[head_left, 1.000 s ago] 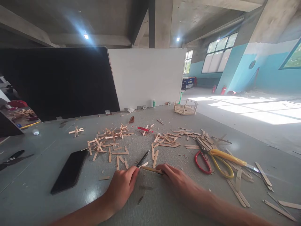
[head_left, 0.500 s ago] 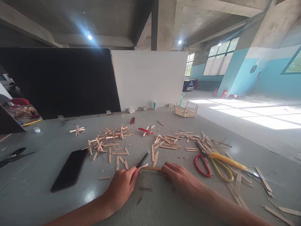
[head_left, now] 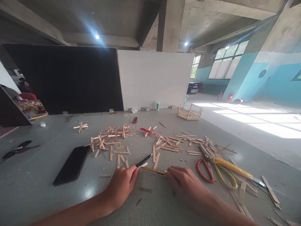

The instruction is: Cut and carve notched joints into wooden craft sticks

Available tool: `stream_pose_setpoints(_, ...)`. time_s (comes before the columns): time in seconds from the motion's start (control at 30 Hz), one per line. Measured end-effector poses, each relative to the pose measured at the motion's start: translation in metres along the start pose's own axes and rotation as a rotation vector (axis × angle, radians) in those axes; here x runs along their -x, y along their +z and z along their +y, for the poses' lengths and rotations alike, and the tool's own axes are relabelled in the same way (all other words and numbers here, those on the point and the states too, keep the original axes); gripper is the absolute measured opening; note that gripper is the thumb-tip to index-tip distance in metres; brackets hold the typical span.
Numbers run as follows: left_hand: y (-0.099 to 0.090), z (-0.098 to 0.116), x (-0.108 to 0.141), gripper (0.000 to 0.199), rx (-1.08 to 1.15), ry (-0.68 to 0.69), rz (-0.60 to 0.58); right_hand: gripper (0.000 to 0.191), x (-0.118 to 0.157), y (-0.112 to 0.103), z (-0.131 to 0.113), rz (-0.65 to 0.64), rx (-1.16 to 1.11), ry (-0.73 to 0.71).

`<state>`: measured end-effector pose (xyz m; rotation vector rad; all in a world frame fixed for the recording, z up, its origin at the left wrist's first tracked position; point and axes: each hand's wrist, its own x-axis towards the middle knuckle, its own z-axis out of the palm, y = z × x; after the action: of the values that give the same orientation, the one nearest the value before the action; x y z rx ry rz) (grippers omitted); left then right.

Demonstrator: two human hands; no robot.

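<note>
My left hand (head_left: pixel 122 182) is closed around a pale wooden craft stick (head_left: pixel 144 165), whose rounded tip pokes out past the thumb. A black pen (head_left: pixel 145 160) with a silvery tip slants out beside that stick; its rear end is hidden at my fingers, so I cannot tell if it is gripped too. My right hand (head_left: pixel 182 180) is closed on one end of a narrow brown strip (head_left: pixel 155 170), whose exact kind is unclear. The strip's other end reaches the craft stick at my left fingertips. Loose craft sticks (head_left: pixel 156 160) lie just beyond both hands.
Red-and-yellow-handled scissors (head_left: pixel 205 157) and a yellow-handled blade (head_left: pixel 232 168) lie on sticks at right. A black phone (head_left: pixel 72 164) and black scissors (head_left: pixel 20 149) are at left. Stick piles (head_left: pixel 115 133), a small bottle (head_left: pixel 157 105) and a stick-built frame (head_left: pixel 190 113) stand farther back.
My right hand has moved right and slightly nearer, showing more of the brown strip, which now tilts. The pen lies at a flatter angle. The view has turned slightly left.
</note>
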<state>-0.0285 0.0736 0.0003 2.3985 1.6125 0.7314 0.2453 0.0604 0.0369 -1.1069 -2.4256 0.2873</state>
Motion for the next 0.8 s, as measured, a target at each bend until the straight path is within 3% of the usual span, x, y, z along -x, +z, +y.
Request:
stream_pose_setpoints(0.23,-0.001,0.001,0.001,0.043,0.014,0.001,0.014,0.047,0.009,0.009,0.008,-0.097,-0.076,-0.19)
stream_pose_setpoints(0.33,-0.003,0.002,0.003,0.043,0.027,0.012,0.01,0.029,0.007,0.008,0.004,-0.094,-0.126,-0.051)
stream_pose_setpoints(0.43,-0.005,0.003,0.004,0.043,0.042,0.035,0.002,0.04,0.001,0.008,0.001,-0.108,-0.239,0.156)
stream_pose_setpoints(0.5,-0.005,0.004,0.005,0.042,0.049,0.053,-0.002,0.036,-0.001,0.008,-0.001,-0.107,-0.244,0.186)
stream_pose_setpoints(0.8,-0.007,0.005,0.005,0.043,0.047,0.102,0.02,0.014,0.0,0.006,-0.012,-0.113,-0.109,-0.014)
